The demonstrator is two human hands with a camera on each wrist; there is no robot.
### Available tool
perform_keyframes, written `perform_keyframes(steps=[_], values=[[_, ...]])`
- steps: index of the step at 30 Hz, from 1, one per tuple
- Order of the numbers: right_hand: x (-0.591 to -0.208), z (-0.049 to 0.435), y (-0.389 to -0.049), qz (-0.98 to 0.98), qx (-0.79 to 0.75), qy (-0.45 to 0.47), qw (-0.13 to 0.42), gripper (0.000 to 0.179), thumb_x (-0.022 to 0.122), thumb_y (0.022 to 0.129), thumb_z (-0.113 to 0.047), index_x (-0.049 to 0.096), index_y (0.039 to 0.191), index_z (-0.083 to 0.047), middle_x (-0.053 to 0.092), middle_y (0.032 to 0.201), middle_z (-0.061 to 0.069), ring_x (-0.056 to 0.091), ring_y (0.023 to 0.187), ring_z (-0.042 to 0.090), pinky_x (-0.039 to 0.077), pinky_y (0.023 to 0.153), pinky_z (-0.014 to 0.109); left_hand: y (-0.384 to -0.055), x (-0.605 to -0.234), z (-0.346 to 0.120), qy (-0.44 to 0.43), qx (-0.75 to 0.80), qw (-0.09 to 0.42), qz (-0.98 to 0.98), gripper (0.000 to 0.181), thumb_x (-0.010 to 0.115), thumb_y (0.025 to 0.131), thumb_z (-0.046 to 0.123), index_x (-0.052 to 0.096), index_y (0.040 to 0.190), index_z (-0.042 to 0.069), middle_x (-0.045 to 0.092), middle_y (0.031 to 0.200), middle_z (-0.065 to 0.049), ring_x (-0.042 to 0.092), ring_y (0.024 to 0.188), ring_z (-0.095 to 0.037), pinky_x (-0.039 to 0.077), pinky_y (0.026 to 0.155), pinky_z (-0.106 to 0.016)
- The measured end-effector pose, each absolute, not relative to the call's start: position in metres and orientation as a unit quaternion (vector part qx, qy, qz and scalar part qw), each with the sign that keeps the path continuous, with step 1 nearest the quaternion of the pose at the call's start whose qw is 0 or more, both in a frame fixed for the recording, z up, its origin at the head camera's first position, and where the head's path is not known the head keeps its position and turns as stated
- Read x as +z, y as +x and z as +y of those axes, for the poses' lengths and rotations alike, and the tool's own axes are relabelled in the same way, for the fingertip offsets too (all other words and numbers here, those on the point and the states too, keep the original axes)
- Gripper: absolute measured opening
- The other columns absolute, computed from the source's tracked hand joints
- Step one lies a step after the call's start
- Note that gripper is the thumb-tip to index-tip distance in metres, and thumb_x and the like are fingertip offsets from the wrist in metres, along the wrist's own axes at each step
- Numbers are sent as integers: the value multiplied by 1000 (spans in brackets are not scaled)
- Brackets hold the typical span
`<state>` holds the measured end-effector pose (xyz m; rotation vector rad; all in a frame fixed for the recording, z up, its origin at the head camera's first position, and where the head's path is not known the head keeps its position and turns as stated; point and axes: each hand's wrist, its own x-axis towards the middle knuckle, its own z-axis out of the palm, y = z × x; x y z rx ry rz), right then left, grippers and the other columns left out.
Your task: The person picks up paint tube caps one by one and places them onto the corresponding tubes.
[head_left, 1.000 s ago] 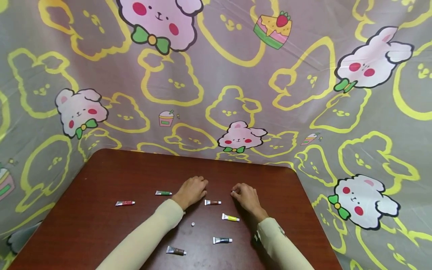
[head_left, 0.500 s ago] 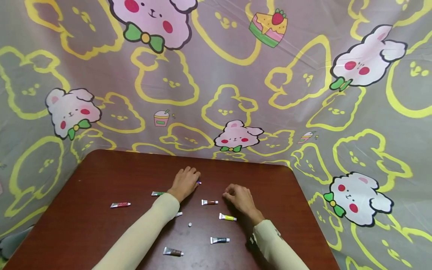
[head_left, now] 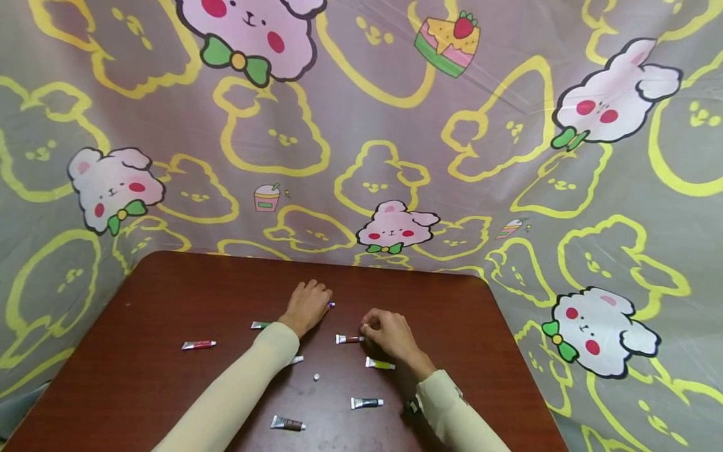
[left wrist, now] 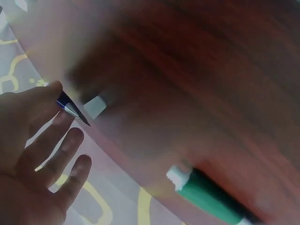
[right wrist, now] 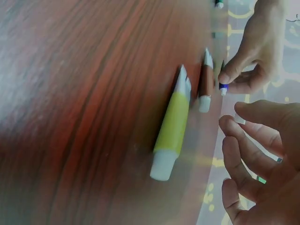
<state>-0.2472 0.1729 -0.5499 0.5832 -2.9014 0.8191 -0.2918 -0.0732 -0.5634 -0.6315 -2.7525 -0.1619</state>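
Pinching blue tube (right wrist: 224,87) in left hand (head_left: 305,308), at eleven o'clock from reddish-brown tube (head_left: 346,339); cannot tell whether gripping with right hand (head_left: 391,334), at three o'clock. Probably partway, with other tubes (head_left: 199,345) on desk (head_left: 147,395), release left.

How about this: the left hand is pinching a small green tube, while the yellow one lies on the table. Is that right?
Not quite: the colour is wrong. The left hand pinches a small blue tube, as the right wrist view shows; the yellow tube does lie on the table.
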Motion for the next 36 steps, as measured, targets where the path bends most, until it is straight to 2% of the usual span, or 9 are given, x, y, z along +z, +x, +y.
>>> perform_keyframes(steps=[8, 13, 22, 29, 36], values=[[-543, 165, -243, -942, 272, 195, 21, 5, 83, 95, -20, 79, 97, -19, 77, 84, -12, 67, 78, 7, 52, 73, 32, -280, -550, -77, -239, -76, 152, -956, 16, 84, 94, 22, 73, 97, 11, 80, 99, -7, 69, 96, -31, 54, 85, -49], [-544, 162, -240, -941, 275, 197, 12, 6, 83, 95, -22, 78, 97, -21, 75, 82, -15, 64, 76, 3, 50, 73, 30, -267, -545, -78, -254, -69, 161, -951, 19, 85, 93, 24, 72, 98, 12, 79, 98, -7, 70, 94, -30, 55, 81, -47], [-544, 160, -232, -937, 261, 229, 43, 6, 83, 95, -19, 83, 99, -15, 80, 92, -9, 74, 87, 14, 57, 79, 37, -240, -542, -75, -287, -77, 183, -937, 22, 88, 90, 24, 71, 96, 12, 78, 94, -6, 70, 86, -28, 56, 74, -42], [-544, 155, -226, -933, 279, 224, 33, 7, 84, 93, -16, 79, 98, -19, 75, 83, -11, 64, 74, 4, 48, 68, 25, -223, -541, -74, -306, -93, 198, -927, 23, 90, 88, 21, 70, 95, 11, 76, 90, -6, 69, 81, -26, 56, 70, -41], [-543, 148, -217, -922, 285, 257, 50, 9, 84, 92, -12, 81, 99, -17, 80, 90, -7, 73, 79, 9, 54, 71, 24, -211, -541, -73, -322, -104, 220, -915, 23, 90, 87, 19, 70, 94, 11, 76, 89, -6, 70, 80, -26, 57, 71, -41]])
